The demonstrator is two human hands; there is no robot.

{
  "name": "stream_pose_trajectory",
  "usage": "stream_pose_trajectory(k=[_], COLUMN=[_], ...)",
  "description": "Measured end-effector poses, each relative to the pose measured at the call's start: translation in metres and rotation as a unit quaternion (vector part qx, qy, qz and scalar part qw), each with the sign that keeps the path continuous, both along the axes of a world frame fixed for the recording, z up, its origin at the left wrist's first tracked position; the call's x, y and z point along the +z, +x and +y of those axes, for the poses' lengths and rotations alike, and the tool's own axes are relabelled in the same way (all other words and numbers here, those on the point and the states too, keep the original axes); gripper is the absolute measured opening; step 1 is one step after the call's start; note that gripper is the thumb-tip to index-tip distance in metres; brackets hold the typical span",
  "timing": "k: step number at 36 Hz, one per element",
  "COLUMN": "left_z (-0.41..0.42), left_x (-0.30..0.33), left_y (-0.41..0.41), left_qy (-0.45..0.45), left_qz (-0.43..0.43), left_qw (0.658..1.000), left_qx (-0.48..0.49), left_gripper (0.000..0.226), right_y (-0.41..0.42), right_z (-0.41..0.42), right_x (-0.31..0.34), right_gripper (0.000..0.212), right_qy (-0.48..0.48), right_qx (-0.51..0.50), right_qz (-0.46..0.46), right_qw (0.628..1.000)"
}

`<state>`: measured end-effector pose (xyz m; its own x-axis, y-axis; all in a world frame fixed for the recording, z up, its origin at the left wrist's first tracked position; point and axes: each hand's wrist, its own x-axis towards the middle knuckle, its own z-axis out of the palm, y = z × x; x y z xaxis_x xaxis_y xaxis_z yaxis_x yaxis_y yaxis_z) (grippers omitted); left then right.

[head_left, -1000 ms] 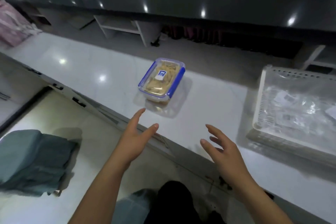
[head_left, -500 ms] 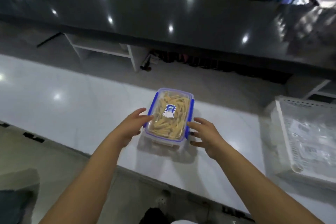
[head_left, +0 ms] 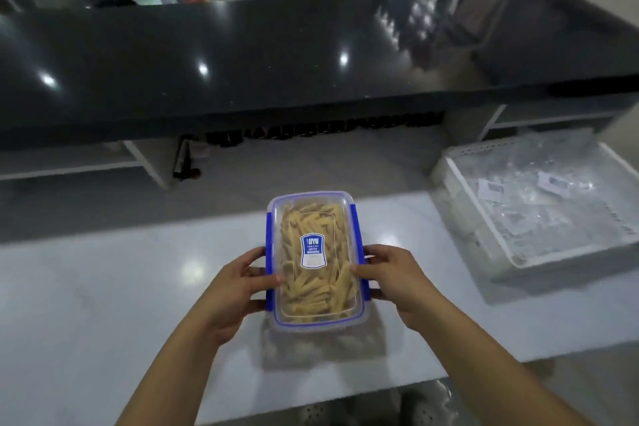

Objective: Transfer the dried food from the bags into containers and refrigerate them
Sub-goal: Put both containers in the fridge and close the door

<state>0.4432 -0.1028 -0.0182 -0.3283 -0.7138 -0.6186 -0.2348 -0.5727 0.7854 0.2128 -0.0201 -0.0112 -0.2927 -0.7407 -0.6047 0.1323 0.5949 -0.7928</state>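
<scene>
A clear rectangular plastic container with blue side latches (head_left: pixel 316 261) is held between both hands just above, or barely on, the pale glossy counter (head_left: pixel 103 287); a shadow lies beneath its near end, so full contact with the surface cannot be confirmed. The lid is on and both blue latches appear folded down. Through the lid, pale yellow dried food sticks (head_left: pixel 332 290) are seen filling the container, under a blue and white label (head_left: pixel 313 251).

The left hand (head_left: pixel 238 290) is clamped on the left long side, thumb laid over the lid edge and fingers curled along the latch. The right hand (head_left: pixel 394 282) is clamped on the right long side in the same way. Neither hand is free.

The filling step is judged to be finished for this container, and the carrying step towards refrigeration is judged to be in hand. A level lift is called for next, with even pressure kept on both sides, and then a turn away from the counter; no refrigerator is identified with certainty in view.

To the right, well apart from the container, a white perforated plastic crate (head_left: pixel 460 180) is seen, holding crumpled clear plastic bags (head_left: pixel 532 197). A dark glossy raised counter (head_left: pixel 276 62) runs across the far side.
</scene>
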Motion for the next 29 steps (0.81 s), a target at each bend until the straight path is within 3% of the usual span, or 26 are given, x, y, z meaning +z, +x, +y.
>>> stream_pose_trajectory(k=[5,14,29], left_z=[0.027,0.106,0.329], left_x=[0.031,0.062,0.062], left_y=[-0.07,-0.231,-0.471], left_qy=[-0.04,-0.062,-0.045], left_qz=[0.033,0.114,0.138], left_qw=[0.995,0.949,0.864], left_qx=[-0.087,-0.288,-0.481], left_gripper=[0.049,0.049,0.047], right_y=[-0.049,-0.137,-0.27], right_z=[0.083,0.242,0.505], right_x=[0.03,0.06,0.043], right_gripper=[0.031,0.034,0.04], right_qy=[-0.071,-0.131,-0.137], right_qx=[-0.126,-0.356,-0.545], right_qz=[0.006,0.026,0.037], right_qw=[0.989,0.925,0.826])
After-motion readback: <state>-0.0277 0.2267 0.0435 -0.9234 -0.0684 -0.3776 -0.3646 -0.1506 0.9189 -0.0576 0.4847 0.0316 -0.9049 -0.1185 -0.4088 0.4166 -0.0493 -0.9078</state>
